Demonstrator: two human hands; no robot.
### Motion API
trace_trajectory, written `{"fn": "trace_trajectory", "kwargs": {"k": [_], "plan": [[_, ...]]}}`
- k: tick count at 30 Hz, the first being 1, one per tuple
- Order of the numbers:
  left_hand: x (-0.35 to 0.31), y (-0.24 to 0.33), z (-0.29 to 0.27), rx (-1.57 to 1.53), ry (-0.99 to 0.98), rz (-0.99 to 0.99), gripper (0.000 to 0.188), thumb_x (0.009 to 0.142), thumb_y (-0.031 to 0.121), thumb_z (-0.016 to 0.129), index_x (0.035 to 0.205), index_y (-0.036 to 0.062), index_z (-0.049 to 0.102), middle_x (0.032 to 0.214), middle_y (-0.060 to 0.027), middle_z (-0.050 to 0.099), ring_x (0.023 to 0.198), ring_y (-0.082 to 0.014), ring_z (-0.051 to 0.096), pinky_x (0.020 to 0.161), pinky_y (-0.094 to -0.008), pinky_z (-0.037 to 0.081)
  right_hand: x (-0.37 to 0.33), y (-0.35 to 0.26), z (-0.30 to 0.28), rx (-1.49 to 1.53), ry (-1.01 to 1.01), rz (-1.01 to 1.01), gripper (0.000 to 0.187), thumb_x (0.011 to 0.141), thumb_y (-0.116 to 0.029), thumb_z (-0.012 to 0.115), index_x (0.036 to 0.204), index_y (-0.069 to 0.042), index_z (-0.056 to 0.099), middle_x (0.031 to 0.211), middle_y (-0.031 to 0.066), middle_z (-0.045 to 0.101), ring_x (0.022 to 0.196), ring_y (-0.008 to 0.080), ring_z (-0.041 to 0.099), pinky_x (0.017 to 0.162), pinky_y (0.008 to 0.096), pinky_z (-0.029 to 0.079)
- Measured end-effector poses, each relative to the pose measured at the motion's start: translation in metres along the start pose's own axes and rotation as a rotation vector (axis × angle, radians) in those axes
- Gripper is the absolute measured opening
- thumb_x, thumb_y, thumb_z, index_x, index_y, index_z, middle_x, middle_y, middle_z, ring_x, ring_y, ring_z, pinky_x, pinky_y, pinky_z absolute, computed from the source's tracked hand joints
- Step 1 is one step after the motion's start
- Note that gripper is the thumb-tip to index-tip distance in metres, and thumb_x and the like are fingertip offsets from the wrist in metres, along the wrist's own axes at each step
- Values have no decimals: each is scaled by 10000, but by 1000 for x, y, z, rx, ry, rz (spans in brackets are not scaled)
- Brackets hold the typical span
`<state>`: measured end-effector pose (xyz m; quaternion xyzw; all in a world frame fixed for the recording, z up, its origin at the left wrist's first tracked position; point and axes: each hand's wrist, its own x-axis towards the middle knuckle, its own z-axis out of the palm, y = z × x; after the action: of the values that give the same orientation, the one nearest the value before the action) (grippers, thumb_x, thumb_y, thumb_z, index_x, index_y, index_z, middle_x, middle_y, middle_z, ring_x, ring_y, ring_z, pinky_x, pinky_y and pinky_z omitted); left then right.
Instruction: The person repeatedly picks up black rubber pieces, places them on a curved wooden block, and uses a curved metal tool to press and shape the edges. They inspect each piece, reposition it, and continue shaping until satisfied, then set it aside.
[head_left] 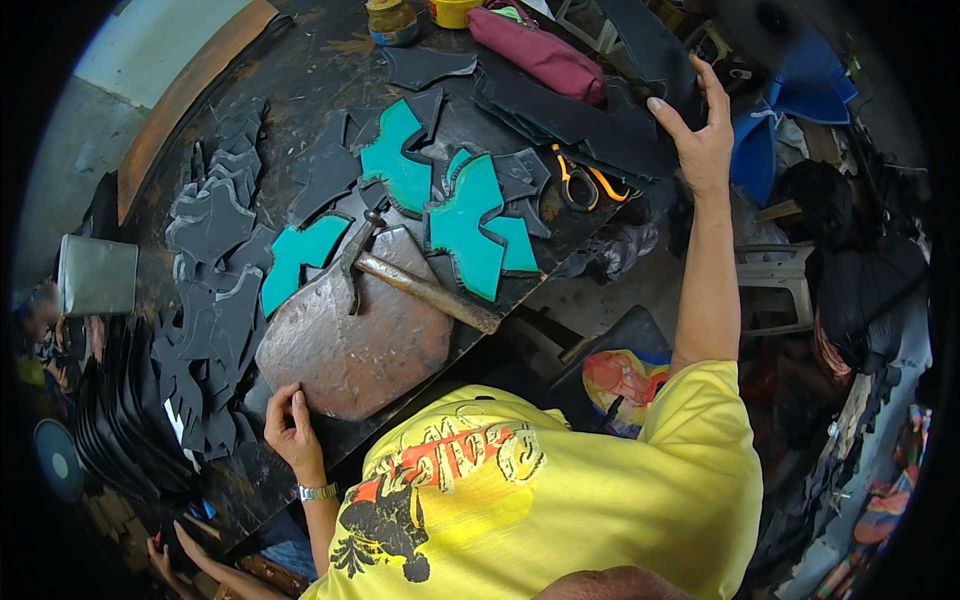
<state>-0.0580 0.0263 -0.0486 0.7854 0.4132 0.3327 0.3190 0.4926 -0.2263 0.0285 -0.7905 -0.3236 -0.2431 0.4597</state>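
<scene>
My left hand [292, 432] rests at the near left edge of a worn brown metal slab [350, 345], fingers loosely bent and holding nothing I can see. Across the slab lies a hammer [425, 290] with a wooden handle. Out to the upper right, my right hand [705, 135] is raised with thumb and fingers spread, beside dark sheet material [640, 45]; whether it touches the sheet is unclear. Beyond the slab lie teal cut pieces [470, 220] and black cut pieces [210, 220]. Orange-handled scissors [580, 185] sit near the table's right edge.
A maroon pouch [535, 55], a jar [392, 22] and a yellow tub [453, 12] stand at the far side of the dark table [310, 60]. Black sheets [570, 120] are stacked near the right edge. Another person's hands [190, 555] show at lower left.
</scene>
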Motion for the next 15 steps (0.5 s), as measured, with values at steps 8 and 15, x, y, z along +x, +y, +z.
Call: {"fn": "trace_trajectory", "kwargs": {"k": [8, 15], "plan": [[0, -4, 1, 22, 15, 1, 119, 970, 52, 684, 1056, -19, 726, 932, -7, 704, 736, -60, 524, 681, -216, 443, -2, 10, -4, 187, -30, 150, 773, 759, -300, 893, 1431, -85, 578, 1372, 164, 597, 1304, 283, 548, 1125, 395, 402], [-2, -10, -3, -4, -15, -75, 120, 981, 57, 674, 1067, -13, 719, 959, -17, 710, 762, -68, 561, 706, -217, 464, -4, 9, -2, 270, -134, 158, 802, 748, -331, 897, 1442, -94, 570, 1337, 184, 616, 1301, 292, 558, 1123, 400, 406]]}}
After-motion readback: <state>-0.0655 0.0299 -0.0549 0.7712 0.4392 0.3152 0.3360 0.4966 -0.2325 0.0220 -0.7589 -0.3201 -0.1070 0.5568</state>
